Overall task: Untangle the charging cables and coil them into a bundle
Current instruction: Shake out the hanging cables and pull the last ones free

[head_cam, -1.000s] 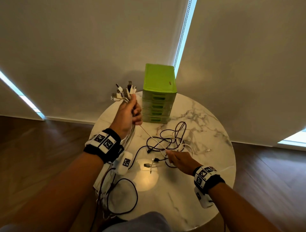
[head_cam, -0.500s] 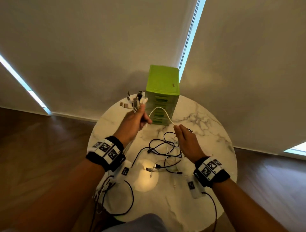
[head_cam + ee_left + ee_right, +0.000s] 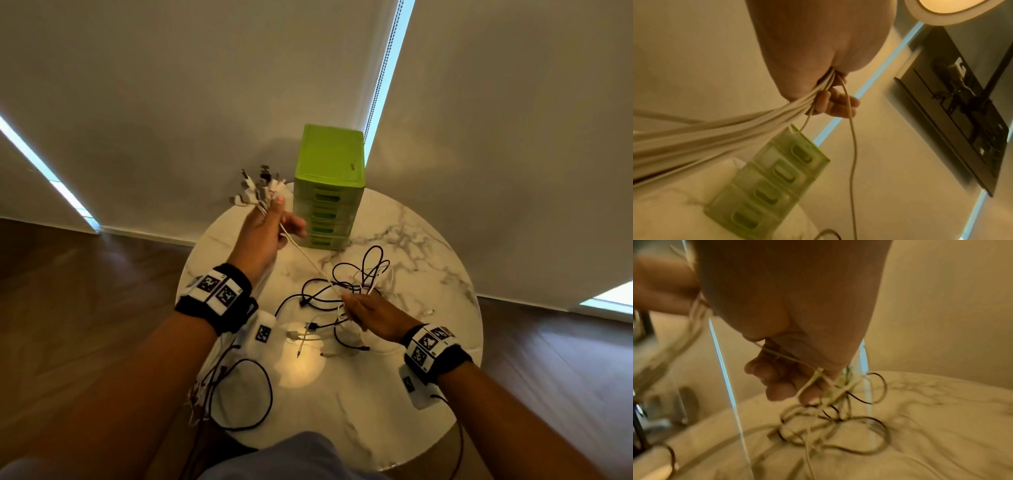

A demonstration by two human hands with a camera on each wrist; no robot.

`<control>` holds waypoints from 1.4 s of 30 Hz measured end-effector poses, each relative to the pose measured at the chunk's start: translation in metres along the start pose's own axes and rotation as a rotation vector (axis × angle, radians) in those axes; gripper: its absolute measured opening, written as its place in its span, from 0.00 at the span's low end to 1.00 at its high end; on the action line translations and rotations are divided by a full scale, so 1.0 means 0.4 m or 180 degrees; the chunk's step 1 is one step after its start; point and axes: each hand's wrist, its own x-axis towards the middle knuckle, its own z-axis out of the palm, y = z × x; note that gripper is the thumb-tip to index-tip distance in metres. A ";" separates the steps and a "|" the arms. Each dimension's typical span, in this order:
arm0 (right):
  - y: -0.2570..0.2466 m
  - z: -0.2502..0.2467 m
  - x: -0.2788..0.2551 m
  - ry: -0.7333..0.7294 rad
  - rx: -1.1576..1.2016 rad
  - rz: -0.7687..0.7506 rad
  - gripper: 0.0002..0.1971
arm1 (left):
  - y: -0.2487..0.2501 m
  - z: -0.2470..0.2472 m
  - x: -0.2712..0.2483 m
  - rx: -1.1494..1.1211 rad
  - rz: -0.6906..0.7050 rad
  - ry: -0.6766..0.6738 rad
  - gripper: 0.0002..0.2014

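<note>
My left hand (image 3: 270, 222) is raised above the round marble table (image 3: 428, 270) and grips a bunch of white cables (image 3: 719, 134), their plug ends (image 3: 258, 188) fanning out above the fist. One thin white cable (image 3: 306, 258) runs taut from that fist down to my right hand (image 3: 366, 310), which pinches it low over the table. A tangle of black and white cables (image 3: 356, 281) lies just beyond the right hand's fingers (image 3: 777, 386). More cable hangs off the table's near left edge in a black loop (image 3: 246, 394).
A green plastic drawer unit (image 3: 327, 192) stands at the table's far edge, just right of my left hand. Loose plugs (image 3: 298, 335) lie mid-table by a bright light spot. Pale window blinds rise behind the table, with dark wood floor around it.
My right hand has come down from near the left fist to the tangle, drawing the white cable from a slack arc into a straight line. The left hand stays raised with its bunch.
</note>
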 end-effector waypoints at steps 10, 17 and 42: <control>-0.003 -0.069 0.021 0.1374 0.0381 0.0097 0.17 | -0.006 -0.033 0.003 0.0271 0.0455 0.0017 0.17; -0.213 -0.115 0.049 0.0915 0.0648 -0.0520 0.13 | -0.076 0.038 -0.043 0.0411 -0.0098 -0.0542 0.21; -0.461 0.192 0.342 0.0240 -0.0140 -0.1339 0.09 | 0.035 -0.491 -0.152 0.0494 0.0078 0.1129 0.14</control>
